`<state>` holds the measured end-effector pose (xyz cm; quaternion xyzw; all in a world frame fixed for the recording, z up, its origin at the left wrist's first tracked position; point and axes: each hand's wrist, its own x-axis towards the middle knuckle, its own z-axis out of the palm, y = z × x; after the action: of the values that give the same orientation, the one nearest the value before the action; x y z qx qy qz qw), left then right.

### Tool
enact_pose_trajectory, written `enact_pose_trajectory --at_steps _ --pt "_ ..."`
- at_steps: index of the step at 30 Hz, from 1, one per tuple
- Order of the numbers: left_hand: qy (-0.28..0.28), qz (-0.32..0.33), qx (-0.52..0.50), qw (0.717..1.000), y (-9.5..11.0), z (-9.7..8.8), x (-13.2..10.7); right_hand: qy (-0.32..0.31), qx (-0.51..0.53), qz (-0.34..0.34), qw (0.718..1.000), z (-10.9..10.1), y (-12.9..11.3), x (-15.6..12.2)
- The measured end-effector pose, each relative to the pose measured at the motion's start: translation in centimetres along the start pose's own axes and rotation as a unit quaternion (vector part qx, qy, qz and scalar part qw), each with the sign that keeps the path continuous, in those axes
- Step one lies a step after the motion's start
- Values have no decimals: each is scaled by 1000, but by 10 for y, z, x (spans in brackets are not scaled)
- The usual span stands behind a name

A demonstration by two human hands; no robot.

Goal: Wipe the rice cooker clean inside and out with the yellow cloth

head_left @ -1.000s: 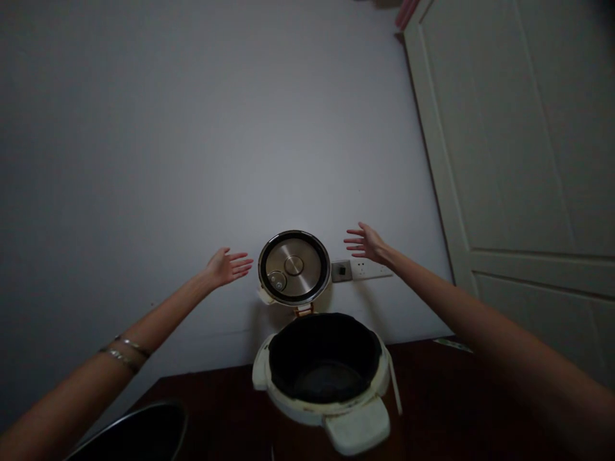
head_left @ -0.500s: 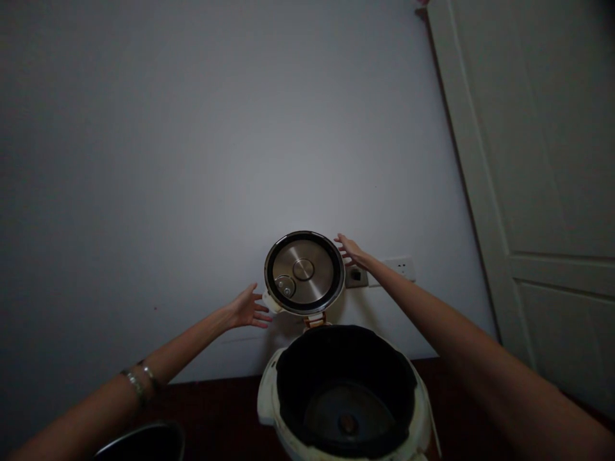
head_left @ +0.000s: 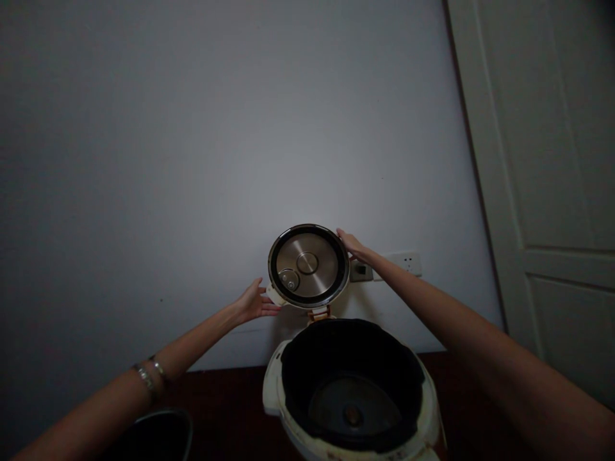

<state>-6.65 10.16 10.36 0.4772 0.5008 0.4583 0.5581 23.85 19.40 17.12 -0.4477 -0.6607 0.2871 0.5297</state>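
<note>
cooker lid (head_left: 307, 264) stands raised over the back edge of the tabletop (head_left: 228, 390), roomy wall (head_left: 298, 115) above. left hand (head_left: 252, 303), fingers loosely spread, meets its lower-left edge; right hand (head_left: 352, 245) curves behind its right edge, how firmly i cannot tell. cooker (head_left: 273, 388) gapes below.

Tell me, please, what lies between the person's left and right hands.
In the head view, the raised lid lies between the left hand and the right hand, open at the back of the cooker.
</note>
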Motion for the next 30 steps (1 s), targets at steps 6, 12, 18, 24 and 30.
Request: enact_pose_trajectory --at_steps 6,12,18,24,30 --pt "7 13 -3 1000 -1 3 -3 8 -9 12 1000 1 0 -1" --pt "-22 36 1 999 -7 -4 -2 16 -23 9 1000 1 -1 -2" --pt "-53 58 8 997 -11 -8 -9 18 -25 -22 999 -4 -2 -11" --pt "-73 65 4 995 -13 -8 -17 3 -11 -47 999 -20 2 -26" --pt "-62 67 9 996 -15 -6 -24 -19 25 -71 997 -32 4 -41"
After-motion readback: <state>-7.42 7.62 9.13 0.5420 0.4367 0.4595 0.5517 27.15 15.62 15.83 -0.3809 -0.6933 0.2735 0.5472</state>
